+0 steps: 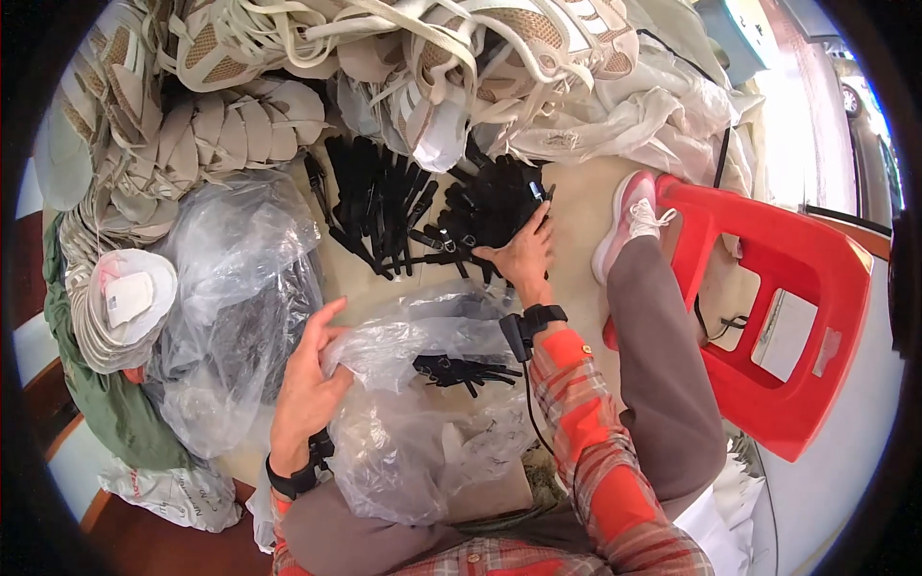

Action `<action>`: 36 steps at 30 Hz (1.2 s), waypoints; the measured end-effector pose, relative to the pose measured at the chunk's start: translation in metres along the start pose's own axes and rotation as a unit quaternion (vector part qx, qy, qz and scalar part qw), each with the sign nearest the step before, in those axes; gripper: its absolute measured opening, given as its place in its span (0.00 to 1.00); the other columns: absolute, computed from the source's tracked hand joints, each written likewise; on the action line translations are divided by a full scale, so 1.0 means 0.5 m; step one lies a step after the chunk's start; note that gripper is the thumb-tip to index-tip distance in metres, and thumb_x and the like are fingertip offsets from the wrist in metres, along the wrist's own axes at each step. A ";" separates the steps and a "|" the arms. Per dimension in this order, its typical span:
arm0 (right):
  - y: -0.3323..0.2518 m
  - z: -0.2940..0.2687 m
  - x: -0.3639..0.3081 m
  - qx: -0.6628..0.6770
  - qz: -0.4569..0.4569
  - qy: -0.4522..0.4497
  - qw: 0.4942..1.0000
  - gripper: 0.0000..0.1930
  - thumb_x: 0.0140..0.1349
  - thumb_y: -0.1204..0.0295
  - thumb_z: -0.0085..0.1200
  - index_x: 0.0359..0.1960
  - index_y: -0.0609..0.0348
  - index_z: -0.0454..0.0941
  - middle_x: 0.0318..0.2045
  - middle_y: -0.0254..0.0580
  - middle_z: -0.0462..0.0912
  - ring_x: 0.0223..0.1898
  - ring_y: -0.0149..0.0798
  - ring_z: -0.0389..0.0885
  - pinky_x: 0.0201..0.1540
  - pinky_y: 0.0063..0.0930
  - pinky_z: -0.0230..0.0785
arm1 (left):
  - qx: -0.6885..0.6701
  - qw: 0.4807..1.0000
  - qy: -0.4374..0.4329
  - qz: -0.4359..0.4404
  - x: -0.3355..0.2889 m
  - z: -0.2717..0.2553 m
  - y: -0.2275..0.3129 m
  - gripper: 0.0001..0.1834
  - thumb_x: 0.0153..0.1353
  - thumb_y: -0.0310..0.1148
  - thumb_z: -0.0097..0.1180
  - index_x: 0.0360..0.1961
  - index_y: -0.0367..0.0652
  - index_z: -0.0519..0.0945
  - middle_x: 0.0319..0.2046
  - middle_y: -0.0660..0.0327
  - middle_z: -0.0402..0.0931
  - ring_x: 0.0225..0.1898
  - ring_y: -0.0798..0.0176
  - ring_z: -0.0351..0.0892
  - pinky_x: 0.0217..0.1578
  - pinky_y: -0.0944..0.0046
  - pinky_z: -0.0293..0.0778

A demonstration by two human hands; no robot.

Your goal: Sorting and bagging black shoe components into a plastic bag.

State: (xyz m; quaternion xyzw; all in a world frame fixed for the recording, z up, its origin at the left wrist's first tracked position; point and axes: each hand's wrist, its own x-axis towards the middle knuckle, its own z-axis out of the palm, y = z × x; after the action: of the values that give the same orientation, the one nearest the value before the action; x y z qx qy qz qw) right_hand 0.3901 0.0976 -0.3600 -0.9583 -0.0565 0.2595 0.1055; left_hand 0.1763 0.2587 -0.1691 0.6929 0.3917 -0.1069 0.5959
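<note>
My right hand (526, 252) reaches onto a pile of black straps with small metal buckles (495, 206), its thumb and fingers spread and touching the near right side. A second bunch of black straps (379, 197) lies to the left of it. At the mouth of a clear plastic bag (384, 461), my left hand (309, 379) has the film between thumb and fingers. The bag rests in front of my lap, with a few black buckled straps (461, 371) showing in it. How firmly the left fingers close on the film is partly hidden.
Beige and white shoe pieces (538, 43) are heaped along the far side. Stacked pale cut pieces (230, 130) and a larger plastic bag with dark contents (240, 307) lie left. A red plastic stool (836, 336) lies tipped over at right, beside my shoe (629, 216).
</note>
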 end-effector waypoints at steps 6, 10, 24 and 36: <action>0.007 0.051 0.001 0.038 -0.056 0.049 0.997 0.63 0.30 0.61 0.72 0.63 0.64 0.36 0.55 0.63 0.57 0.58 0.61 0.55 0.53 0.48 0.56 | 0.004 1.000 0.002 -0.014 0.005 0.001 0.012 0.37 0.43 0.14 0.45 0.59 0.44 0.58 0.42 0.55 0.71 0.43 0.64 0.70 0.47 0.68 0.65; 0.023 0.058 0.018 0.091 -0.110 0.060 0.988 0.52 0.31 0.71 0.69 0.59 0.67 0.47 0.41 0.62 0.72 0.46 0.59 0.70 0.47 0.37 0.65 | -0.014 1.000 -0.001 -0.017 0.002 0.004 0.018 0.38 0.42 0.13 0.48 0.59 0.43 0.59 0.40 0.57 0.71 0.42 0.65 0.71 0.46 0.68 0.65; 0.154 -0.101 -0.001 0.621 0.001 -0.123 0.774 0.14 0.40 0.86 0.56 0.33 0.67 0.75 0.27 0.35 0.77 0.26 0.31 0.75 0.30 0.24 0.69 | -0.032 0.998 0.035 0.030 -0.016 0.008 0.041 0.28 0.45 0.14 0.49 0.52 0.38 0.67 0.34 0.62 0.73 0.35 0.71 0.71 0.37 0.71 0.69; 0.195 -0.287 -0.266 0.650 -0.014 -0.107 0.752 0.17 0.46 0.82 0.56 0.41 0.63 0.71 0.33 0.37 0.76 0.32 0.31 0.76 0.27 0.24 0.72 | -0.049 0.987 0.113 0.105 0.000 0.043 0.008 0.04 0.53 0.24 0.53 0.30 0.36 0.75 0.24 0.70 0.74 0.26 0.77 0.68 0.28 0.74 0.65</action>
State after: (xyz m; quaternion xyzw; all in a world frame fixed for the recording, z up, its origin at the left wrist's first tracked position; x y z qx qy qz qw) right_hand 0.3541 -0.0437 -0.1972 -0.6235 0.1016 0.3330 0.7000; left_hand 0.1858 0.2393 -0.1717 0.7074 0.3864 0.0542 0.5894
